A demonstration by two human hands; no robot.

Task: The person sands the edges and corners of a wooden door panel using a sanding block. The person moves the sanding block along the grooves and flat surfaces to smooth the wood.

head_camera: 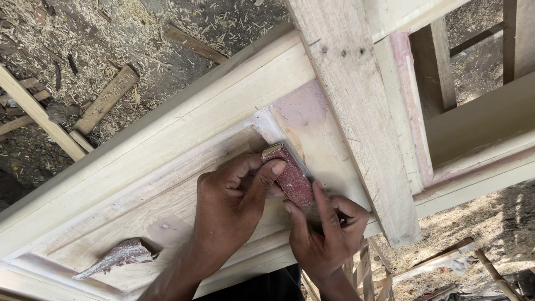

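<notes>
1. Ground surface: bare earth covered with wood shavings [111, 39], with loose timber offcuts [106, 99] lying at the upper left and thin slats [434, 262] at the lower right.
2. Workpiece: pale wooden door frame [167, 139] lying diagonally across the view, with pinkish filler patches at the panel corner [306, 111]. A rough wooden plank [356, 100] crosses over it.
3. Sanding block [292, 178], wrapped in red abrasive paper, rests against the recessed moulding corner, just beside the plank's edge.
4. Left hand [234, 206]: grasping the block, thumb pressed on its upper end.
5. Right hand [329, 228]: fingers clamped on the block's lower end.
6. Second scrap of abrasive paper [117, 256] lies on the panel at the lower left, well apart from both hands.
7. Open room: the flat panel left of the hands; the plank closes off the right side.
</notes>
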